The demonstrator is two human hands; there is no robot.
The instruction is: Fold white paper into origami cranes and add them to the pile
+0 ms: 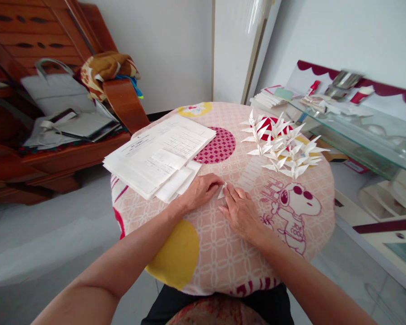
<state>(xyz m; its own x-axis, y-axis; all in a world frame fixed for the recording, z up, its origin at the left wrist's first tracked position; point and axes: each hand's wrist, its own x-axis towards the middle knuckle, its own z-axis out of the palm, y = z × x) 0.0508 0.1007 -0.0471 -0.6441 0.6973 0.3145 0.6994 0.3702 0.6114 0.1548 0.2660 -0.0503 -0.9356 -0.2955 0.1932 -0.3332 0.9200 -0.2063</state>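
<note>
Between my two hands, on the patterned tablecloth [216,243], lies a small piece of folded white paper [221,191]. My left hand [203,190] is curled, its fingertips closed on the paper's left edge. From the other side my right hand [240,210] presses its fingers down on the paper's right part. The fingers cover much of the paper, so its exact shape is partly hidden. Several finished white paper cranes [269,144] stand in a cluster at the back right of the table. Small cut paper pieces [186,178] stick out beside my left hand.
A stack of printed sheets [155,153] lies at the back left of the round table. To the right stands a glass-topped cabinet [365,135] with papers and a metal pot [347,80]. A wooden bench [74,146] at the left holds a grey bag [54,90] and a laptop [84,128].
</note>
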